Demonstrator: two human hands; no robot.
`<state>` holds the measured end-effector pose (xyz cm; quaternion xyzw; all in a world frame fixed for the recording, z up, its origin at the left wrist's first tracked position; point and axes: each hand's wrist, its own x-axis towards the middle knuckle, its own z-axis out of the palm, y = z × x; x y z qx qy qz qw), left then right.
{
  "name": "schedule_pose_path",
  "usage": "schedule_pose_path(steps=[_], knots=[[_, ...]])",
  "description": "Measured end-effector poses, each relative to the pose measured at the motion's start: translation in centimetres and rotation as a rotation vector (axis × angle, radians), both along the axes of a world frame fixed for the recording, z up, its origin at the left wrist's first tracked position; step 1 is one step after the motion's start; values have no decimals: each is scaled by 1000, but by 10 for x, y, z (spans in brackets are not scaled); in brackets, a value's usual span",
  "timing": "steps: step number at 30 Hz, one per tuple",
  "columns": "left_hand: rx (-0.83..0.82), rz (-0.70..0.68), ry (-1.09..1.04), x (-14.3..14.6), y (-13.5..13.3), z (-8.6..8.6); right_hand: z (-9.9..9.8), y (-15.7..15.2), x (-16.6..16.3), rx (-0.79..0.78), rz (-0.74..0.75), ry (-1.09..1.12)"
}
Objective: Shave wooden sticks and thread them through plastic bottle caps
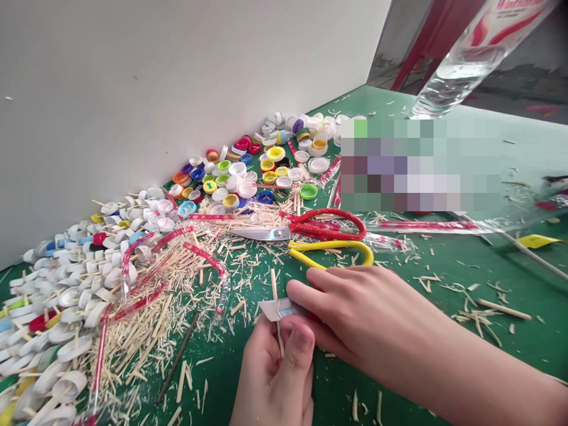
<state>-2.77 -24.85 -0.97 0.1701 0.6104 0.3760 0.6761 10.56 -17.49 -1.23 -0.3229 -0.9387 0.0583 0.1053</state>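
Observation:
At the front edge of the view, my left hand (pixel 281 370) is closed, its thumb pressing a thin wooden stick (pixel 274 284) against the fingers. The stick stands nearly upright and passes through or behind a small white piece (pixel 268 309), which looks like a bottle cap with a pale blue-grey inner side. My right hand (pixel 355 310) reaches in from the right, its fingers closed on the right side of that white piece and partly hiding it. Scissors (pixel 278 234) with one red and one yellow handle lie just beyond my hands.
Many bottle caps (pixel 237 170) of mixed colours line the pale wall (pixel 177 77); those at left carry sticks. Wood splinters (pixel 146 337) and red-striped plastic strips (pixel 208 257) litter the green table (pixel 444 367). A water bottle (pixel 461 74) stands at far right, beside a pixelated patch.

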Motion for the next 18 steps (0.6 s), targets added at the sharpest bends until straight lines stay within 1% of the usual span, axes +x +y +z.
schedule_pose_path(steps=[3,7,9,11,15,18], knots=[[-35,6,-2,-1,0,0,-1,-4,-1,88,-32,-4],[-29,52,17,4,2,1,-4,-13,-7,218,-179,-52],[-17,74,23,6,3,1,-5,-16,-10,254,-251,-85],[-14,85,26,8,4,2,-5,-17,-13,256,-276,-96],[-34,85,26,7,4,2,-4,-13,-11,201,-254,-50],[-41,72,12,2,2,0,-5,-6,-6,90,-112,1]])
